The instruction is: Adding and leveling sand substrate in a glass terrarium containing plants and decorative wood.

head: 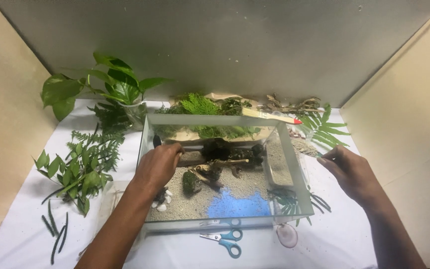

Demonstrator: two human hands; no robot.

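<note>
My left hand (158,167) is inside the clear glass tank (294,164), fingers curled on the dark flat stone (191,158) just right of it; right hand (349,172) pinches something tiny outside the right wall.

Single head cam, looks steeply down and forward, close over glass tank (225,169); both hands' fingers mid-frame, back wall (225,45) beyond fingertips. No second view.

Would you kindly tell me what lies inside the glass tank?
Inside the glass tank lie pale sand, a blue sand patch, driftwood, dark rocks, white pebbles and a moss clump. The left hand covers whatever lies beneath it.
</note>
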